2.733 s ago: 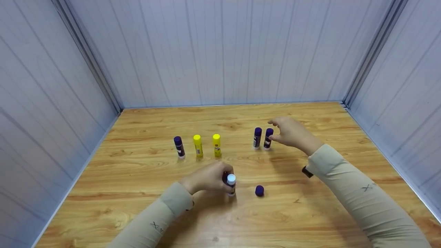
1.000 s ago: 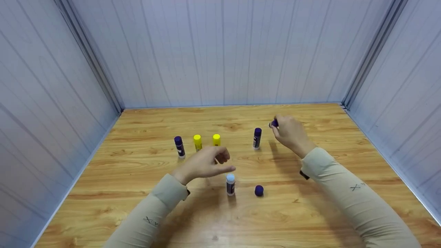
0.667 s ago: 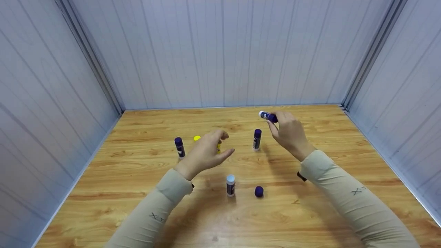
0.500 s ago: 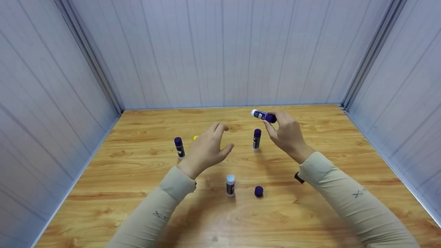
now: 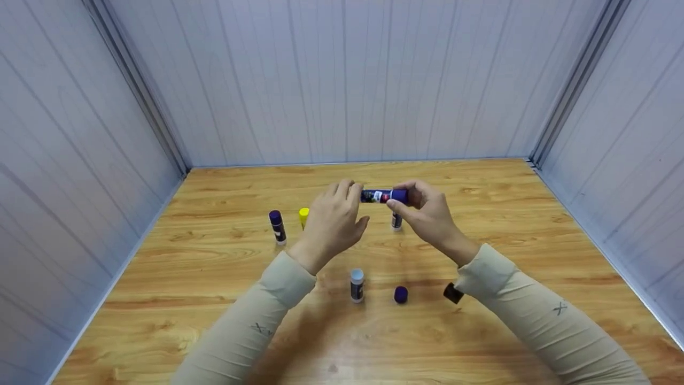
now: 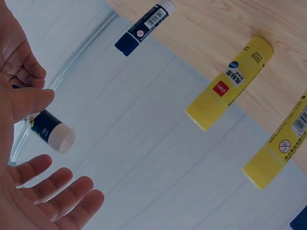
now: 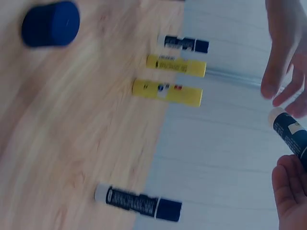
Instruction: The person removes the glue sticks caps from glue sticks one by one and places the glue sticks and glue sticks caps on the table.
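Observation:
My right hand (image 5: 430,214) pinches a dark blue glue stick (image 5: 377,196) by its purple cap, above the table. The stick lies level, its white base pointing at my left hand (image 5: 331,222). In the left wrist view that white base (image 6: 62,137) sits between the left thumb and fingers, which are spread and not closed on it. Below the hands, a glue stick without its cap (image 5: 357,287) stands upright, its pale top showing. Its neighbour on the right is a loose purple cap (image 5: 401,294). Another capped blue glue stick (image 5: 396,222) stands partly hidden under the right hand.
At the left a capped blue glue stick (image 5: 278,228) stands upright. A yellow glue stick (image 5: 304,216) is partly covered by the left hand; a second yellow glue stick (image 7: 168,92) shows in the wrist views. Panelled walls (image 5: 342,80) border the wooden table (image 5: 214,278).
My left hand let go of the uncapped stick and rose toward the right hand. The right hand lifted a blue glue stick, tipped it level and brought it left.

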The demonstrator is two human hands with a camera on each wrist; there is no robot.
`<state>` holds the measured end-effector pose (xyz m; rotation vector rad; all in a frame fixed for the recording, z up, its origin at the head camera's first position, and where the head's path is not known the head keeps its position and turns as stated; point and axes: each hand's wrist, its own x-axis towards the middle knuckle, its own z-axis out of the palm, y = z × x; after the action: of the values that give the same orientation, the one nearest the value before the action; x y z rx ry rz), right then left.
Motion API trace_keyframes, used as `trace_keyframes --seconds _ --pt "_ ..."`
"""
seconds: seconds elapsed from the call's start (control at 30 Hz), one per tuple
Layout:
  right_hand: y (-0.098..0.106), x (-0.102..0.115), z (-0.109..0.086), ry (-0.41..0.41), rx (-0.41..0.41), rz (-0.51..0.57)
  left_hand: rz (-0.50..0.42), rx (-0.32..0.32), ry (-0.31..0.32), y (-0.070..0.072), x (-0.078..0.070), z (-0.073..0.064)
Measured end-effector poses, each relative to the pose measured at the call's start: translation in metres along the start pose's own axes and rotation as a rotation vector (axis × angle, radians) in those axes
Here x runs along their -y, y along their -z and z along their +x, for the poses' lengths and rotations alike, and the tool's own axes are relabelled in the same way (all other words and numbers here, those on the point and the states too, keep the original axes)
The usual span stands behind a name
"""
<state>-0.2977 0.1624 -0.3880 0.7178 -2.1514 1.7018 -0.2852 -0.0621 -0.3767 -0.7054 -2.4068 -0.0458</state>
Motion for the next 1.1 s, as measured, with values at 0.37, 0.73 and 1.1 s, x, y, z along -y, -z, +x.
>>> trace_keyframes --seconds 0.37,0.73,1.1 --pt "-0.015 0.015 -0.011 -0.161 0.085 0.13 0.14 -0.137 -0.054 -0.005 -0.01 0.001" --pt "-0.02 0.02 -0.017 -0.209 0.127 0.265 0.223 -0.199 -0.061 -0.007 -0.014 -0.001" --pt "-0.01 0.017 -0.021 -0.168 0.205 0.141 0.229 -0.198 -0.11 -0.008 -0.013 -0.004"
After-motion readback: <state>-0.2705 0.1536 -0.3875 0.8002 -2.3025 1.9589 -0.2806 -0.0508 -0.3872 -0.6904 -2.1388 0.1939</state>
